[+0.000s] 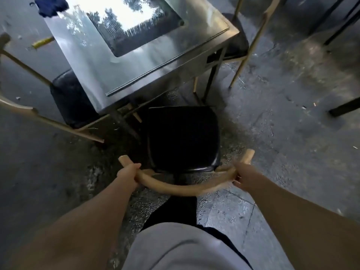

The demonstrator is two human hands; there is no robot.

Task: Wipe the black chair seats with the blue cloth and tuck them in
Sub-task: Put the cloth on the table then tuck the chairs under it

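A chair with a black seat [183, 137] and a curved wooden backrest [181, 187] stands in front of me, its seat just outside the near corner of the metal table [124, 71]. My left hand [127, 172] grips the left end of the backrest. My right hand [243, 177] grips the right end. The blue cloth [51, 5] lies crumpled on the table's far left corner, away from both hands.
A second black-seated chair [70, 98] sits at the table's left side, partly under it. A third chair [236, 36] stands at the right side. A yellow-handled tool [41, 42] lies on the floor at left. Dark table legs [342, 108] show at right. The concrete floor is dusty.
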